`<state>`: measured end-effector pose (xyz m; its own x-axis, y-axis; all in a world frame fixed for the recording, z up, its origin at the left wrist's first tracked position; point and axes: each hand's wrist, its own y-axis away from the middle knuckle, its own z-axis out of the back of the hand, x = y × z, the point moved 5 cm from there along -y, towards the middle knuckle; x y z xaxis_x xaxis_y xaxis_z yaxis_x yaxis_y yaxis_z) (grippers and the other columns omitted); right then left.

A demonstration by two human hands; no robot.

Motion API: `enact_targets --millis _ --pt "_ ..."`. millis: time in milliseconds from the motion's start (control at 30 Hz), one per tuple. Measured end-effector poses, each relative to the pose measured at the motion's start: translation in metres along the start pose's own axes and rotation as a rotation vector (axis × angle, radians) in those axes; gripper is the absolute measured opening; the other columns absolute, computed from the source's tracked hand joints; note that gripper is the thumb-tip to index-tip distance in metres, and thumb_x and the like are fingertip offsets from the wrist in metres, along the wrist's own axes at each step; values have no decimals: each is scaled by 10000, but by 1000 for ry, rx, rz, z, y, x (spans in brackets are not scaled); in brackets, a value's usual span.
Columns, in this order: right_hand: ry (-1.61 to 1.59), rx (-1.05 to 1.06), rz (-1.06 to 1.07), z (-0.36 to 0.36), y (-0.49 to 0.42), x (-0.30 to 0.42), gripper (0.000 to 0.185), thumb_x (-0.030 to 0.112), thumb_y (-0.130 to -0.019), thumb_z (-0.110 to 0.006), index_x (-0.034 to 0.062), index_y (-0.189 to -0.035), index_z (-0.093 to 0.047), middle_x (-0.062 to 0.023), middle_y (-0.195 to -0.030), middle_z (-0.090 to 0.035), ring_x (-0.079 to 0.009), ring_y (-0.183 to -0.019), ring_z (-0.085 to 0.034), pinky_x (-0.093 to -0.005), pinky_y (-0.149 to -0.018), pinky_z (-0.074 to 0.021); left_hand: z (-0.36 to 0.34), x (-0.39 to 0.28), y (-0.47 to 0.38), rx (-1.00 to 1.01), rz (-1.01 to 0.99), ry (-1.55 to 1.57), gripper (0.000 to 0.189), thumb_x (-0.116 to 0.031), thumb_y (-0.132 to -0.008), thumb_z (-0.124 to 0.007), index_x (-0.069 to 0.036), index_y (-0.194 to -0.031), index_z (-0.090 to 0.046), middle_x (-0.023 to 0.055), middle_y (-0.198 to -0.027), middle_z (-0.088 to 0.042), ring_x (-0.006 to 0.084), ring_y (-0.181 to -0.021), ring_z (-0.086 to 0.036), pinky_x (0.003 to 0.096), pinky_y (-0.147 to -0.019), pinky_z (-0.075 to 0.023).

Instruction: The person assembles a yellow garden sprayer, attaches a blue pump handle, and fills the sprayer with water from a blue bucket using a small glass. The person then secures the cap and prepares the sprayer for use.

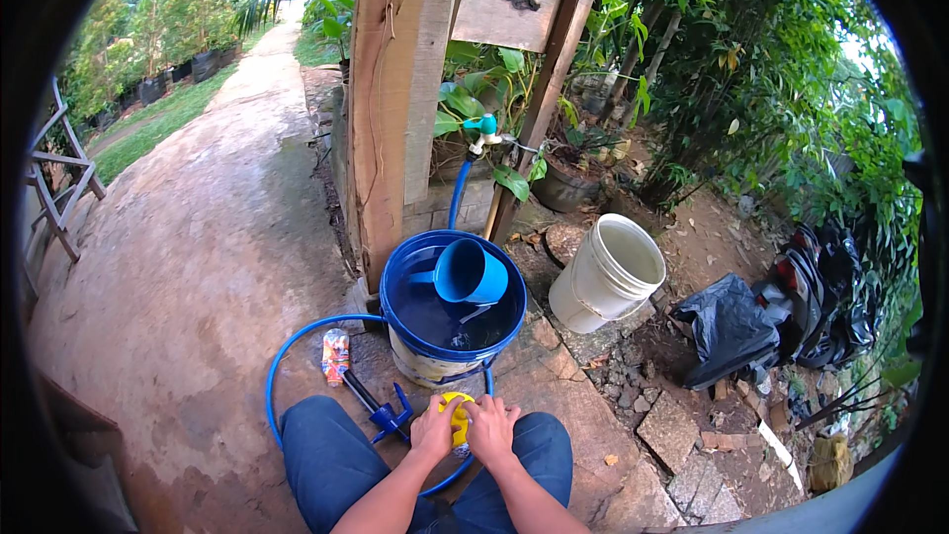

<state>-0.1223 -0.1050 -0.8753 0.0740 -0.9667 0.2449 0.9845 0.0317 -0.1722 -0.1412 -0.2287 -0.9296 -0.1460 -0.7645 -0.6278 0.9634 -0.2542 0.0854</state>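
Observation:
Between my knees, my left hand (432, 429) and my right hand (491, 426) both grip a round yellow plastic piece (458, 419). The fingers cover much of it, so its exact kind cannot be told. Left of my hands, a blue-handled tool with a black tube (377, 408) lies on the concrete. At the tube's far end is an orange printed plastic packet (335, 356). Straight ahead stands a blue-rimmed bucket (441, 360) of water, and a blue plastic dipper (471, 271) floats tilted in it.
A blue hose (280, 371) loops around the bucket and my hands' area. Behind it, a tap (483, 135) is tied beside a wooden post (385, 89). A white bucket (593, 289) stands to the right. Black plastic bags (730, 322) and broken slabs (667, 430) lie farther right.

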Motion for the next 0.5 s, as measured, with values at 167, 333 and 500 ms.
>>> enact_targets --millis 167,333,500 --pt "34 15 32 1 -2 5 322 132 -840 -753 213 -1151 -779 -49 -1121 -671 -258 -1150 -606 -561 -1030 -352 -2 6 0 9 14 -1 629 -194 -877 -813 -323 -1446 -579 92 -1347 -562 348 -1095 -705 501 -915 -562" --pt "95 44 66 2 -5 12 417 206 -768 -853 249 -1171 -759 -52 -1092 -664 -257 -1137 -610 -576 -1029 -356 -6 11 0 10 37 21 600 -217 -883 -814 -306 -1428 -577 74 -1371 -557 353 -1111 -700 501 -924 -560" --pt "159 125 172 0 -8 12 361 110 -873 -677 238 -1203 -746 -73 -1107 -660 -280 -1148 -608 -659 -1029 -370 -10 15 1 -13 34 2 578 -238 -884 -829 -275 -1404 -580 63 -1394 -544 354 -1122 -696 505 -915 -562"
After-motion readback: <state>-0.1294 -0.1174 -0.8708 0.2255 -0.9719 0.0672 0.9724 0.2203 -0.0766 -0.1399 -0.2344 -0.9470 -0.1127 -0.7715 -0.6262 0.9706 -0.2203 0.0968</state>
